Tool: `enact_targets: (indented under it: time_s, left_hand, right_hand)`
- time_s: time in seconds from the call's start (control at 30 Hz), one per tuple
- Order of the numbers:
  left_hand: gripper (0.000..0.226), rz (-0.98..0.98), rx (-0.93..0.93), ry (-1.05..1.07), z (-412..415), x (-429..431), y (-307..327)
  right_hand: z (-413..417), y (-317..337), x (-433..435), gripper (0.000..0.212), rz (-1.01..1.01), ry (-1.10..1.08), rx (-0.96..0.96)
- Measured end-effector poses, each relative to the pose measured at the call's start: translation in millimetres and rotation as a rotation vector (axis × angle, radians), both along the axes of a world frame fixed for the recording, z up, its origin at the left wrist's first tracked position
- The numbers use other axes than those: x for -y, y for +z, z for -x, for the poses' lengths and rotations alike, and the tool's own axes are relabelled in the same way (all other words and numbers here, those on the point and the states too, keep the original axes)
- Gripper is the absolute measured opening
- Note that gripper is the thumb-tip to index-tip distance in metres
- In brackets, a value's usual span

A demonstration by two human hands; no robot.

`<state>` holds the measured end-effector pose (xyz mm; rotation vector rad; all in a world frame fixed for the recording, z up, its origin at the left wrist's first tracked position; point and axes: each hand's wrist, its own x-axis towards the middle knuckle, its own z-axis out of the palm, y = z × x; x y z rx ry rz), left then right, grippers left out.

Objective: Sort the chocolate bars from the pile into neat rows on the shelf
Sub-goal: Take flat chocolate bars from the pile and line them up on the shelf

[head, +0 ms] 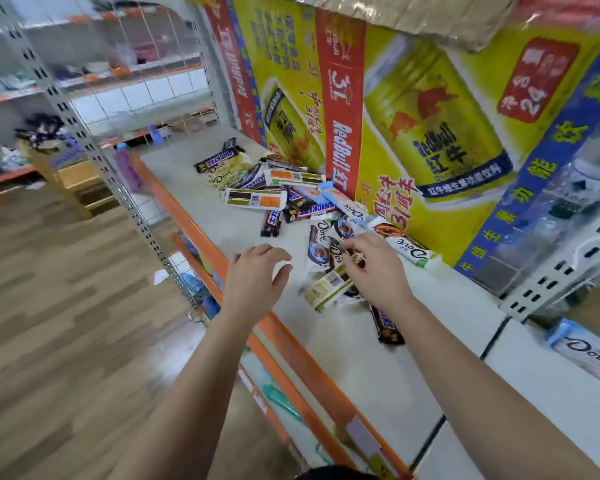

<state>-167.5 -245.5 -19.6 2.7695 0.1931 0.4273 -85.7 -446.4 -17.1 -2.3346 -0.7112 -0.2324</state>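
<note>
A loose pile of chocolate bars, Snickers and Dove wrappers, lies scattered along the back of the white shelf. My right hand rests on the near end of the pile, fingers curled onto a Dove bar with a green-and-white back. My left hand hovers open over bare shelf just left of it, holding nothing. One Snickers bar lies apart, partly under my right wrist. A pale Dove bar lies alone at the far right.
A yellow Red Bull carton wall backs the shelf. The orange shelf lip runs along the front edge. A grey perforated upright stands at left, wooden floor below. Clear plastic bottles sit at right.
</note>
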Motion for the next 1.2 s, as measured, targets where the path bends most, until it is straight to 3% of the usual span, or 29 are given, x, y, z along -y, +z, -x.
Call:
enact_targets:
  time_s: [0.27, 0.57, 0.7, 0.93, 1.13, 1.2]
  left_hand:
    - [0.018, 0.040, 0.014, -0.031, -59.0, -81.1, -3.8]
    - [0.019, 0.067, 0.026, -0.202, -138.9, -169.4, -10.2]
    - [0.024, 0.075, 0.059, -0.303, -160.3, -187.8, -14.9]
    - [0.045, 0.010, -0.061, -0.412, -179.7, -193.8, -17.6]
    - [0.045, -0.053, -0.018, -0.455, -182.2, -185.0, -12.2]
    - [0.047, 0.007, -0.033, -0.468, -179.5, -180.4, -10.3]
  right_hand:
    - [-72.0, 3.1, -84.6, 0.024, 0.079, 0.011, -0.009]
    - [-144.8, 4.8, -159.6, 0.046, 0.202, -0.150, -0.076]
    - [-157.8, 3.5, -168.6, 0.050, 0.222, -0.226, -0.019]
    - [-156.3, 3.6, -174.3, 0.028, 0.248, -0.389, 0.032]
    - [-136.9, 17.6, -168.6, 0.019, 0.126, -0.466, 0.064]
    - [-128.3, 21.7, -164.9, 0.019, 0.084, -0.493, 0.027]
